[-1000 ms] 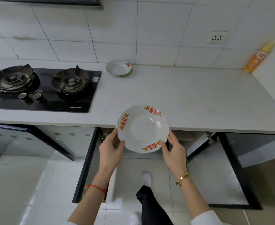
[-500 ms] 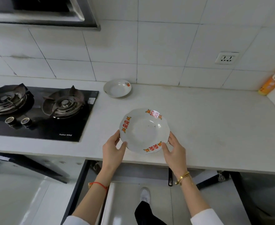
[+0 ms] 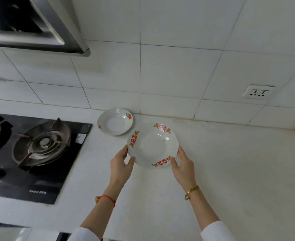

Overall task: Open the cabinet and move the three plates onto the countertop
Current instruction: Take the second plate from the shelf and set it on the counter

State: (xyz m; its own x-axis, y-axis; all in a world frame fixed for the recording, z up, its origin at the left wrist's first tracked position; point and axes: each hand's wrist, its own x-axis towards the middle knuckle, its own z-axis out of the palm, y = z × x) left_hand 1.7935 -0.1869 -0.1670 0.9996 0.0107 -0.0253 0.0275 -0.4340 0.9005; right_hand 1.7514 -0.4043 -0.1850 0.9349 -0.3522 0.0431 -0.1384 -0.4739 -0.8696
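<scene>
Since the earlier frame, both hands had carried the plate farther over the white countertop point(image 3: 230, 180), from its near edge toward the tiled wall, and the open cabinet had dropped out of view.

At the far left sat the black glass gas hob point(image 3: 39, 153) with its round metal burner point(image 3: 42, 145). Right of it, close to the wall, a small white ceramic plate with an orange flower print point(image 3: 115, 121) already lay on the countertop. Just beside it, nearer and to the right, was the larger white scalloped plate with red-and-orange emblems point(image 3: 152, 145). The left hand point(image 3: 121, 165) gripped its near-left rim, fingers curled under and thumb on top; the right hand point(image 3: 184, 165) gripped the near-right rim likewise. Whether it already touched the surface could not be told.

By appearance, one plate was delivered and the second was about to be set down; the third was not visible and presumably remained to be fetched.
</scene>
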